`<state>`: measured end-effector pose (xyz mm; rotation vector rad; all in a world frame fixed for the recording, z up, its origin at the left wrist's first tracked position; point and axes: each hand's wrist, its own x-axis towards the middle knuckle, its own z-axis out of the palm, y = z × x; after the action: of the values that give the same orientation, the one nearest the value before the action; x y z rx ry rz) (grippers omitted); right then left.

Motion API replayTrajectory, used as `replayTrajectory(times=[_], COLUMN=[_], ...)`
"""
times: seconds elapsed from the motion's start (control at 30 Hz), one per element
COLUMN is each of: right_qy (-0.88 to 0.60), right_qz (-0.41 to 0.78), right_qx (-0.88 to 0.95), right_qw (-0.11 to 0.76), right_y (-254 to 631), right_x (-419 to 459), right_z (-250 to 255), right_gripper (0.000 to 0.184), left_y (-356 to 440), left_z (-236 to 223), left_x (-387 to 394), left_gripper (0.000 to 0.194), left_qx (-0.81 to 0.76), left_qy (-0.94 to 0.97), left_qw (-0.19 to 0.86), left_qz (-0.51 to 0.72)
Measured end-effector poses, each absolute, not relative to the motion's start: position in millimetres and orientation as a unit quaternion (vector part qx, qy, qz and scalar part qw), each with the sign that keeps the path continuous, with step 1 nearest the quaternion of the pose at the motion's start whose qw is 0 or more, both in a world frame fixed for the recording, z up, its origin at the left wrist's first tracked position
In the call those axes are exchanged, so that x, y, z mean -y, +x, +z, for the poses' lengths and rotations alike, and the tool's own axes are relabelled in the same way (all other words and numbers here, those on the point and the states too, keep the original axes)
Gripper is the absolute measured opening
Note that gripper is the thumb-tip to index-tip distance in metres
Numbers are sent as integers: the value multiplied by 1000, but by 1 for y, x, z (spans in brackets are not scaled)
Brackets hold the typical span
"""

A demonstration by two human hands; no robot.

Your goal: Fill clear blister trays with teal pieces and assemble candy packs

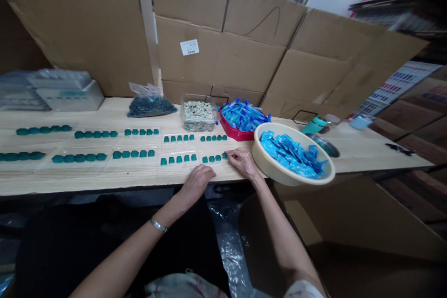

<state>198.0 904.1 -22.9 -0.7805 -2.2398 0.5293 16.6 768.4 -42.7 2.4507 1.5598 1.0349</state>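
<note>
My right hand (242, 162) is closed in a pinch at the right end of a short row of small dark green pieces (211, 159). Its fingertips are on the last green piece (225, 155). These pieces sit in a clear plastic tray near the table's front edge. My left hand (198, 181) rests at that edge, below the same tray, with its fingers loosely stretched to the right and nothing visible in them. Just left of it lies another clear tray (161, 173) with a row of green pieces (179, 159).
More trays of green pieces (79, 158) stretch left in two rows. Behind stand a bag of dark pieces (151, 104), a clear box (199, 114), and a red tray (240, 135) of blue sticks. A cream basin (260, 156) of blue packets stands right of my right hand.
</note>
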Motion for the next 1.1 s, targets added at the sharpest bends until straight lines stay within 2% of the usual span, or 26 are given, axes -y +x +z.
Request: replayTrajectory(times=[0.23,0.43,0.57,0.7,0.97,1.1], right_qy=[-237,-223,-192,-182,-170,-180], right_qz=[127,132,133,120,155,159], right_qx=[925,935,939,938,939,930], right_qw=[269,241,251,270,255,279], right_y=[201,199,200,199,188,187], right_x=[-908,-916,-920,-918,-920,-918], right_z=[-13,-16,-16,-17,-28,-31], right_gripper=[16,15,12,24,22,21], left_y=[17,17,16,16,15,16], left_z=[-40,-38,-39,-40,-39,-39], left_x=[-767,-768,-768,-768,-769,-768], left_gripper=[23,22,22,21,23,23], left_qx=[-505,-497,-501,-507,-492,-499], left_qy=[793,797,795,793,799,799], left_qw=[27,35,35,36,43,34], left_qz=[340,340,341,337,342,336])
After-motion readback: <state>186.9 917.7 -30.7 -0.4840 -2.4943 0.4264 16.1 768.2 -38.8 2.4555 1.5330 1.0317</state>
